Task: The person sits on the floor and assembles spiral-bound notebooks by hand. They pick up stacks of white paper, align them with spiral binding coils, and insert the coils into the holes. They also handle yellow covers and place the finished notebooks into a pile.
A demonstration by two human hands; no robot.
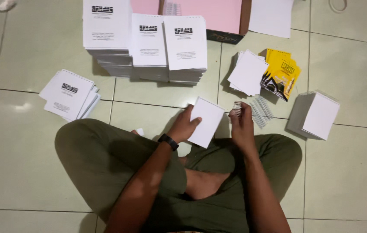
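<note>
A person sits cross-legged on the tiled floor [28, 172] and works with both hands at the centre of the frame. The left hand [184, 127] holds a white pad [206, 122] by its left edge, the fingers closed on it, thumb on top; the pad is tilted and is above the knees, in the middle of the frame. A black watch [168, 141] is on the left wrist. The right hand [241, 125] is just beside the pad's right edge, and its fingers pinch a small wire coil [236, 108] at the top. A loose heap of coils [261, 111] lies on the floor just right of this hand. Further right stands a white stack [319, 115]. Yellow covers [281, 75] and some white sheets [248, 71] lie in the upper right. Three tall stacks of printed sheets [149, 43] stand at the upper centre, with a pink box [218, 17] behind them. A smaller fanned pile [67, 95] lies at the left.
</note>
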